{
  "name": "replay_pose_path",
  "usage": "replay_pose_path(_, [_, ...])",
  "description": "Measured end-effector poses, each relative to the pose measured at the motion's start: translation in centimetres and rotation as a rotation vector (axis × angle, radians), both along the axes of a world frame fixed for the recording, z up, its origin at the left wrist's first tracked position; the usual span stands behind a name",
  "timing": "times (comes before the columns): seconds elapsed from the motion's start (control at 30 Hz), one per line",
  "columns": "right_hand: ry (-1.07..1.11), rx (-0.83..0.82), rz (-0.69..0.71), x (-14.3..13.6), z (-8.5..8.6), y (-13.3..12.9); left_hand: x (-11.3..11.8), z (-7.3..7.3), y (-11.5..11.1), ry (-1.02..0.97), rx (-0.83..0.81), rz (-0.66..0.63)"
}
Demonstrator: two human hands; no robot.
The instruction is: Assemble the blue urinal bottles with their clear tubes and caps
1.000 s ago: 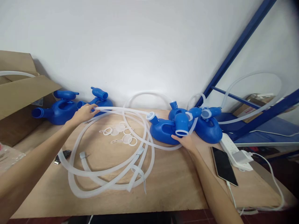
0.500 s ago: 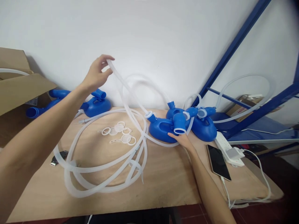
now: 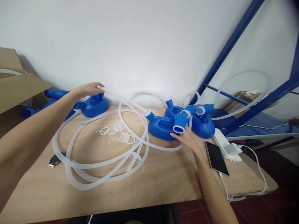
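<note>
My left hand [image 3: 91, 88] is closed on a translucent plastic hose [image 3: 114, 93], raised above the back left of the table. That hose runs right to the white-collared spout of a blue plastic urinal bottle [image 3: 158, 128]. Low on this bottle's right end, beneath its wide white-rimmed mouth, my right hand [image 3: 187, 139] grips it; part of the grip is hidden. More hose [image 3: 80, 186] lies in large loops on the table. Inside the loops are several translucent caps and rings [image 3: 118, 127]. Another blue bottle [image 3: 95, 107] stands just below my left hand.
Two more blue bottles [image 3: 202, 127] with hoses stand at the back right, beside a power strip [image 3: 221, 140] and a charging phone [image 3: 217, 158]. An open cardboard box [image 3: 23, 90] is at the left. A dark strap-like item [image 3: 56, 160] lies near the loops. Blue shelving [image 3: 233, 37] rises at right.
My left hand has come down and slightly left with the hose, so the hose hangs lower and flatter. My right hand stays on the bottle. The view has shifted slightly.
</note>
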State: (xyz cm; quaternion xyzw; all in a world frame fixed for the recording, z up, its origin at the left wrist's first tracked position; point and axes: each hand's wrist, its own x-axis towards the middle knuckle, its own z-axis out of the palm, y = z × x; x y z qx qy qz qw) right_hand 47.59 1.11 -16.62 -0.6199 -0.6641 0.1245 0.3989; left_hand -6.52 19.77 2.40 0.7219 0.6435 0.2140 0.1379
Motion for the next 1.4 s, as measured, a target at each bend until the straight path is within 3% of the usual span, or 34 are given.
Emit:
replay_pose_path(0.13, [-0.294, -0.044, -0.041, -0.3, 1.4, -3.4, -2.6, -3.1, -1.3, 0.029, -0.155, -0.006])
replay_pose_path(0.2, [-0.373, -0.117, 0.046, -1.7, 2.1, -4.8, -3.3, -4.4, -2.0, 0.053, -0.211, -0.033])
replay_pose_path(0.27, [-0.408, -0.207, 0.218, -3.9, 2.9, -5.3, -3.7, -5.5, -2.6, 0.094, -0.249, -0.058])
replay_pose_path(0.33, [-0.441, -0.294, 0.352, -6.2, 3.7, -4.7, -3.9, -6.5, -3.1, 0.142, -0.269, -0.078])
replay_pose_path(0.4, [-0.446, -0.401, 0.4, -8.5, 4.4, -3.3, -4.0, -7.3, -3.5, 0.175, -0.276, -0.102])
replay_pose_path(0.47, [-0.359, -0.546, 0.452, -10.5, 4.7, -1.4, -3.9, -8.0, -3.9, 0.199, -0.281, -0.121])
replay_pose_path(0.6, [-0.245, -0.683, 0.481, -13.3, 4.3, 1.4, -3.7, -9.0, -4.7, 0.249, -0.289, -0.125])
replay_pose_path(0.87, [0.154, -0.926, 0.399, -14.5, 3.8, 1.2, -3.8, -9.5, -5.7, 0.243, -0.318, -0.128])
replay_pose_path(1.03, [0.363, -0.891, 0.352, -14.5, 4.9, 0.3, -3.9, -10.4, -6.3, 0.206, -0.294, -0.116])
replay_pose_path(1.23, [0.655, -0.819, 0.492, -13.1, 6.4, -0.5, -3.7, -11.0, -7.9, 0.22, -0.287, -0.076])
replay_pose_path(1.4, [0.819, -0.834, 0.467, -12.6, 5.5, -0.7, -2.1, -11.0, -11.9, 0.399, -0.047, -0.025])
